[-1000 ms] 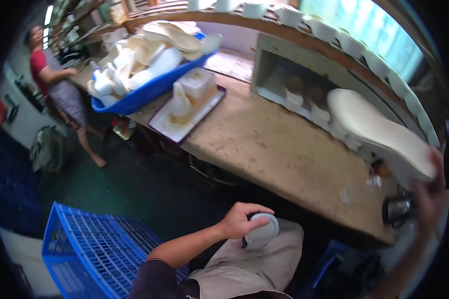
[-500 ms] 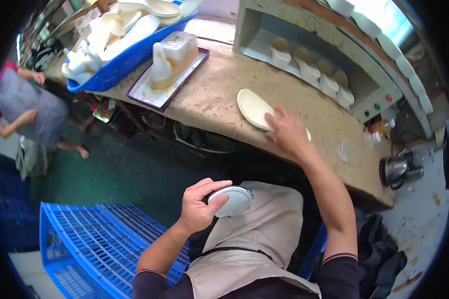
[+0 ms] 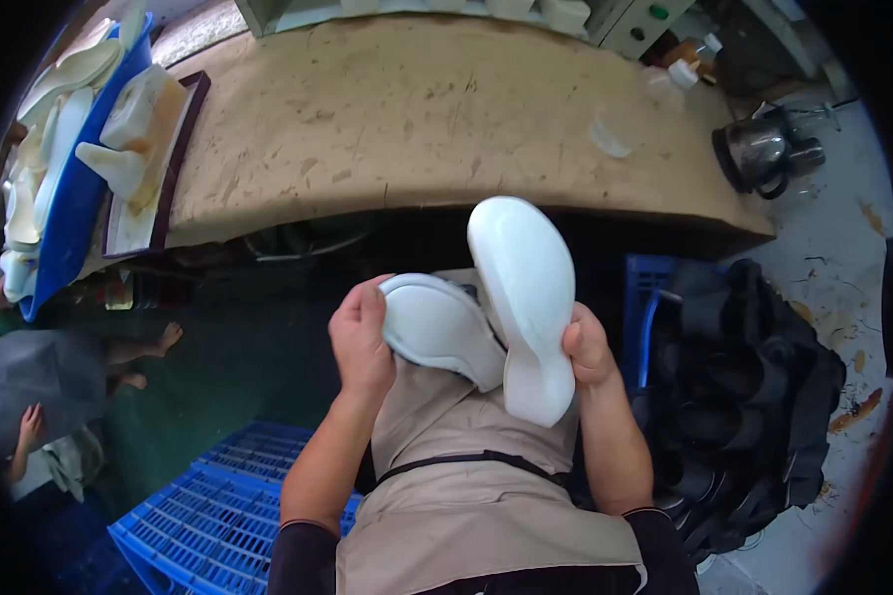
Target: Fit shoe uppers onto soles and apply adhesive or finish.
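My left hand (image 3: 360,337) grips a shoe upper (image 3: 437,322) by its rounded end, thumb on top; its pale grey underside with a dark rim faces up. My right hand (image 3: 590,345) is closed on the edge of a glossy white shoe sole (image 3: 528,288), held upright just right of the upper. The sole's narrower end points toward me. Both pieces are above my beige apron (image 3: 466,476), side by side, and the sole's lower left edge overlaps the upper's tip. Most of my right fingers are hidden behind the sole.
A brown-covered workbench (image 3: 367,119) runs across the front. At left are a blue bin (image 3: 69,188) of soles and a tray (image 3: 187,129) with a stained block. A kettle (image 3: 759,154) stands right, above dark shoe uppers (image 3: 724,416). A blue crate (image 3: 208,506) and another person (image 3: 45,387) are left.
My right hand has lifted a sole off the bench and brought it to my lap. My left hand has turned the upper so its underside shows fully. The view has swung right and down.
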`<state>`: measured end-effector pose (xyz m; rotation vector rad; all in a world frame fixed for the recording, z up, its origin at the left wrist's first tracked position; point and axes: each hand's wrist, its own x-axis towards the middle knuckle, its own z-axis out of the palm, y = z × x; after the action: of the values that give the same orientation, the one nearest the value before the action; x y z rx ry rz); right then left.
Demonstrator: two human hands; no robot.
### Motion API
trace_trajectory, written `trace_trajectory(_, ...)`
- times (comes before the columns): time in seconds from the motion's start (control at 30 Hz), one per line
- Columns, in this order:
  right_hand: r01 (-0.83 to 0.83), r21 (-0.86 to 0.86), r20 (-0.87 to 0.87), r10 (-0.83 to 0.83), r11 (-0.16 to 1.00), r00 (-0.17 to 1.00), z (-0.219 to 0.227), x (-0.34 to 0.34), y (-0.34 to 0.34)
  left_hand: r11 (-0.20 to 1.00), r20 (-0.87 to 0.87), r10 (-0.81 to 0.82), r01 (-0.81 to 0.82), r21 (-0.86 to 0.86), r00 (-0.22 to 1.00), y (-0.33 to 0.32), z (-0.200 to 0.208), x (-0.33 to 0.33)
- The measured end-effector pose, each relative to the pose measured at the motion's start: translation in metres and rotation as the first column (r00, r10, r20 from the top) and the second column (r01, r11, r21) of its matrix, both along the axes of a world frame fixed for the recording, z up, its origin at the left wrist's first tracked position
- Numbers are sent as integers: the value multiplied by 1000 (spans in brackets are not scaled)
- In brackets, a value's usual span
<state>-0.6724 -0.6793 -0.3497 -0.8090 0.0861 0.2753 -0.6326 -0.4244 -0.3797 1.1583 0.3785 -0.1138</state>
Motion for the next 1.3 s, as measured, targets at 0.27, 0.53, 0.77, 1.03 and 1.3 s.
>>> trace_trajectory(0.27, -215, -465, 40, 263, 859, 964, -21, -24, 34, 971, -102, -66, 40, -237, 993, 39, -19, -8)
trace_trajectory(0.53, -267, -692, -50, 325, 671, 944, -37, -21, 79, 983, -54, -98, 88, -164, 994, 70, -20, -27)
trace_trajectory(0.77, -241, -720, -36, 313, 651, 949, -46, -16, 89, 987, 2, -146, 145, -66, 989, 76, -26, -28)
trace_trajectory(1.03, -281, -759, -82, 343, 587, 936, -35, -11, 83, 992, 13, -122, 122, -10, 992, 69, -13, -22)
trace_trajectory(1.3, -223, -833, 10, 416, 507, 909, -4, -1, 76, 976, 85, -151, 162, -148, 985, 62, -9, -31)
